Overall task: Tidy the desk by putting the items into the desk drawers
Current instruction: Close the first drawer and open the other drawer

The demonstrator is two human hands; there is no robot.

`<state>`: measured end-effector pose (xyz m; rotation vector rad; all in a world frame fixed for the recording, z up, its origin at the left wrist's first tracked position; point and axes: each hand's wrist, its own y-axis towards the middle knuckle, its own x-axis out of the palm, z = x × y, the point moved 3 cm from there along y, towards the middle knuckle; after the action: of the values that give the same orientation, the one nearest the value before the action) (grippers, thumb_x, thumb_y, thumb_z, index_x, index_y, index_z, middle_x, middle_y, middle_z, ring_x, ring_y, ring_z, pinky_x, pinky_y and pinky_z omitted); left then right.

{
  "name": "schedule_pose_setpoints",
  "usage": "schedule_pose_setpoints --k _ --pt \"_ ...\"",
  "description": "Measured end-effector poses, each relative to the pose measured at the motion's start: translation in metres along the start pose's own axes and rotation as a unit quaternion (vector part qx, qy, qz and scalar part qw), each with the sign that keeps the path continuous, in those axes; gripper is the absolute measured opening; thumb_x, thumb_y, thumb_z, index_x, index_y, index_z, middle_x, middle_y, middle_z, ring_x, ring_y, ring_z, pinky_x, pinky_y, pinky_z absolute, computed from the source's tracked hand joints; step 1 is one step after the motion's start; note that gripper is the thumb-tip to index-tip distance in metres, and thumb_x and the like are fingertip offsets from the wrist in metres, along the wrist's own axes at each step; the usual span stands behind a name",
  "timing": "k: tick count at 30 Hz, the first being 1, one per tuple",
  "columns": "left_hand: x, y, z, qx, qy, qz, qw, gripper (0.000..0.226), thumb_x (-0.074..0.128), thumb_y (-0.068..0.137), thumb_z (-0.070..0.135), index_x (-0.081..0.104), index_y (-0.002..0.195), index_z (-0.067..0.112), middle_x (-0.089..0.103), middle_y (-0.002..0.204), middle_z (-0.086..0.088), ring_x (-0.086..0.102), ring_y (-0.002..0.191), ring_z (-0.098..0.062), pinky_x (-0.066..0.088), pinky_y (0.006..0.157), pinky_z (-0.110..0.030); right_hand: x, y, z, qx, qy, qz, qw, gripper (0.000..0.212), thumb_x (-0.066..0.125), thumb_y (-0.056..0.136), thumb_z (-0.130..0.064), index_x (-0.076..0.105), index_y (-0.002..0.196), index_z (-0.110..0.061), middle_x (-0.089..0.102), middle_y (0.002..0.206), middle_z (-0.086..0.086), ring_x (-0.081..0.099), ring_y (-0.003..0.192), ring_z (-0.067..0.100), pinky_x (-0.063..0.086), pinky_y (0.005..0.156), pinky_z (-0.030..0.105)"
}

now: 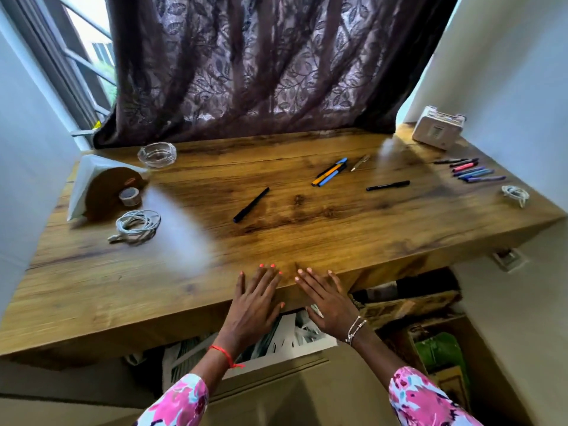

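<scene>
Both hands lie flat on the front edge of the wooden bench point(307, 229), holding nothing. The left hand point(256, 305) has its fingers point(265, 279) straight and slightly spread, the thumb hanging over the edge. The right hand point(330, 302) is beside it without touching, its fingers point(311, 281) also straight and fanned. Under the wrists a drawer point(292, 365) stands open with white papers inside. The things to clear away are all on the benchtop, well apart from the hands. One black pen point(250, 205) lies alone near the middle. Behind it is a tight cluster of pens point(329, 172), seemingly three: orange, blue and dark. There is also one slim metallic pen point(359, 162) and one black marker point(388, 185). At the right edge is a row of coloured markers point(471, 171), roughly seven, too crowded to count surely. There are two coiled white cables, a left cable point(138, 226) and a right cable point(516, 194). One tape roll point(129, 196), one glass ashtray point(156, 154), one napkin holder point(101, 189) and one white box point(436, 127) complete the count.
</scene>
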<state>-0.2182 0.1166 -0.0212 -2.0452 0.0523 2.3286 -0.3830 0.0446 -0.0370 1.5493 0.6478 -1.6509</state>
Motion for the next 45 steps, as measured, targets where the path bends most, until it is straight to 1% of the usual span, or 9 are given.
schedule_pose_setpoints --k 4,19,22,28,31,35,38,41,45 --pt "0.009 0.027 0.039 -0.009 0.027 -0.004 1.000 0.061 0.061 0.082 0.045 0.052 0.132 0.012 0.047 0.140 -0.011 0.035 0.131 -0.037 0.025 0.099 -0.063 0.003 -0.016 0.042 0.003 0.001 -0.009 1.000 0.070 0.069 0.069 -0.044 0.048 0.132 -0.021 0.050 0.139 -0.004 0.049 0.127 0.014 0.044 0.097 0.049" --pt "0.046 0.152 0.236 -0.150 -0.023 0.051 0.987 0.077 0.002 0.095 0.050 0.053 0.129 0.005 0.047 0.138 -0.022 0.039 0.128 -0.048 0.023 0.100 -0.066 0.019 -0.088 0.271 -0.058 0.077 -0.022 0.995 0.061 0.060 0.079 -0.037 0.046 0.134 -0.016 0.047 0.142 0.001 0.043 0.132 0.018 0.037 0.102 0.051" --pt "0.045 0.165 0.267 -0.146 -0.032 0.075 0.986 0.077 0.000 0.096 0.046 0.053 0.128 0.000 0.048 0.137 -0.022 0.040 0.127 -0.048 0.024 0.101 -0.064 0.025 -0.101 0.304 -0.059 0.129 -0.022 0.990 0.058 0.051 0.088 -0.032 0.036 0.140 -0.013 0.033 0.150 0.005 0.028 0.140 0.023 0.018 0.112 0.051" --pt "0.061 0.168 0.319 -0.065 -0.231 0.163 0.957 0.038 0.034 0.098 0.029 0.060 0.116 0.008 0.058 0.124 -0.003 0.052 0.120 -0.017 0.026 0.106 -0.022 0.019 -0.129 0.346 0.046 0.318 0.208 0.924 0.023 0.060 0.081 -0.014 0.067 0.097 0.001 0.068 0.096 0.017 0.065 0.092 0.028 0.053 0.083 0.037" --pt "0.087 0.171 0.324 -0.269 -0.553 0.151 0.774 0.015 0.050 0.094 0.011 0.063 0.100 0.018 0.067 0.097 0.001 0.059 0.091 -0.003 0.047 0.076 -0.023 0.032 -0.141 0.358 0.292 0.551 0.184 0.759 0.020 0.057 0.087 -0.019 0.068 0.085 -0.002 0.066 0.070 0.007 0.061 0.060 0.008 0.050 0.058 0.031" --pt "0.134 0.178 0.322 -0.449 -0.839 0.047 0.303 0.034 0.036 0.097 0.036 0.057 0.101 0.010 0.064 0.101 -0.010 0.059 0.094 -0.026 0.043 0.082 -0.039 0.078 -0.152 0.364 0.505 0.770 0.070 0.385 0.036 0.045 0.095 -0.033 0.060 0.093 0.000 0.063 0.075 0.015 0.062 0.065 0.023 0.051 0.059 0.036" --pt "0.156 0.181 0.317 -0.463 -0.857 0.075 0.215 0.043 0.035 0.095 0.044 0.056 0.099 0.007 0.067 0.097 -0.013 0.058 0.095 -0.029 0.043 0.078 -0.040 0.106 -0.155 0.364 0.535 0.824 0.027 0.184 0.047 0.038 0.095 -0.045 0.053 0.092 -0.001 0.059 0.089 0.020 0.059 0.081 0.033 0.047 0.079 0.049" --pt "0.169 0.189 0.317 -0.471 -0.862 0.099 0.160 0.053 0.030 0.094 0.052 0.054 0.096 0.005 0.071 0.082 -0.017 0.056 0.092 -0.033 0.042 0.078 -0.042 0.130 -0.155 0.363 0.551 0.825 0.046 0.117 0.051 0.037 0.093 -0.050 0.052 0.083 -0.002 0.056 0.086 0.020 0.056 0.080 0.033 0.041 0.095 0.053" --pt "0.185 0.207 0.312 -0.464 -0.870 0.138 0.090 0.068 0.022 0.090 0.066 0.052 0.111 0.009 0.055 0.113 -0.018 0.051 0.103 -0.035 0.038 0.086 -0.045 0.152 -0.143 0.371 0.556 0.825 0.056 0.087 0.056 0.034 0.091 -0.057 0.052 0.082 -0.005 0.053 0.080 0.016 0.054 0.078 0.030 0.035 0.104 0.050"
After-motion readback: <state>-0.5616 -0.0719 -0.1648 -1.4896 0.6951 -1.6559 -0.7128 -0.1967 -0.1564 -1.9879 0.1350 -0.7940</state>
